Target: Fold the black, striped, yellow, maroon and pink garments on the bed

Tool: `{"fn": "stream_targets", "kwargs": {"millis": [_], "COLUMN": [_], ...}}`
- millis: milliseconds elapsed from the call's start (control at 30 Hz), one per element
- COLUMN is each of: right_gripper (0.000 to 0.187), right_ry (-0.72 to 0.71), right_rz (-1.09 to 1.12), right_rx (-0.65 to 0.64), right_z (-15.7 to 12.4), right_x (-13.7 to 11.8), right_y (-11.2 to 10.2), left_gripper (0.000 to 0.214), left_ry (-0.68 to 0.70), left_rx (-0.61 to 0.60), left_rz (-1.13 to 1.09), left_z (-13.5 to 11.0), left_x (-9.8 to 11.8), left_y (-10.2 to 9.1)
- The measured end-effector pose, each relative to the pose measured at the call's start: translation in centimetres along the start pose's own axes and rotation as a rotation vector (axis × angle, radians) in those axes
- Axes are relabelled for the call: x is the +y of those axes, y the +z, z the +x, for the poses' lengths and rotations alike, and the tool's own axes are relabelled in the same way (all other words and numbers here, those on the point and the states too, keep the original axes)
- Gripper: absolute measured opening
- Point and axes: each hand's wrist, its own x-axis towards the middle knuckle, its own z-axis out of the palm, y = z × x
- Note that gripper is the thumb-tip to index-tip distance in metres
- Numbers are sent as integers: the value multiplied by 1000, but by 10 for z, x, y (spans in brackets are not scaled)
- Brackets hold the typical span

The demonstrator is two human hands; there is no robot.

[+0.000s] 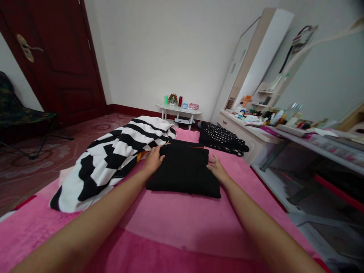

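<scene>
A folded black garment (184, 167) lies flat on the pink bedspread (182, 220) in front of me. My left hand (154, 159) grips its left edge, thumb on top and the other fingers partly hidden. At the right edge is my right hand (217, 167), fingers stretched and apart, the thumb side touching the cloth. Left of the garment spreads a rumpled black-and-white patterned blanket (113, 155). Beyond my right hand sits a stack of folded dark clothes (222, 137), the top one black with white spots.
A small white table (179, 109) with several little items stands by the far wall. To the right are a cluttered white dresser (241, 129) and a mirror (327, 79). A folding chair (25, 117) stands at left near a dark red door (54, 57).
</scene>
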Motion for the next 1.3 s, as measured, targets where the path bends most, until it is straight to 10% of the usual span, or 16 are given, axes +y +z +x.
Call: {"fn": "stream_targets", "kwargs": {"millis": [167,433,733,1300], "right_gripper": [40,38,8,9], "right_ry": [39,-453,-634,-735], "right_rz": [230,-391,-573,-534], "right_rx": [152,158,-125,318], "right_z": [-61,-145,-142,-136], "right_x": [-4,-42,-37,-41], "right_y": [-18,-23,-24,-36], "left_gripper": [28,45,35,31], "left_ry": [21,248,399,318], "left_rx": [-65,-103,-101,126], "left_rz": [-262,-205,-221,-282], "left_z": [-41,-105,-104,-94], "left_x": [-15,27,28,31], "left_y": [-35,-80,-75,-81]}}
